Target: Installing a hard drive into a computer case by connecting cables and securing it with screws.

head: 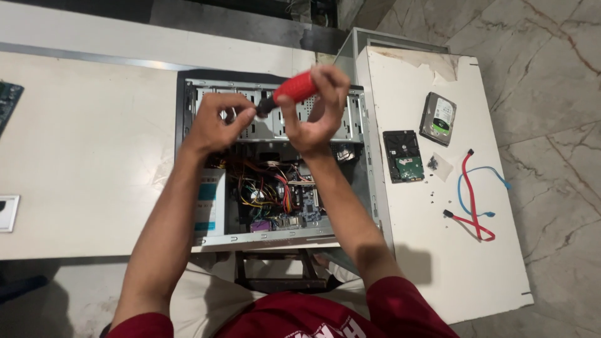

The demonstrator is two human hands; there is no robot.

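Gripping a red-handled screwdriver (294, 87), the right hand (316, 109) wraps its fingers round the handle, while the left hand (219, 119) pinches narrow near the dark shaft end, likely steadying it. Both hover over the drive cage of the open computer case (275, 175). Wiring crowds the interior; the case's metal edges hem the hands. More room lies right, past two hard drives (419, 138) and red and blue cables (476, 197).
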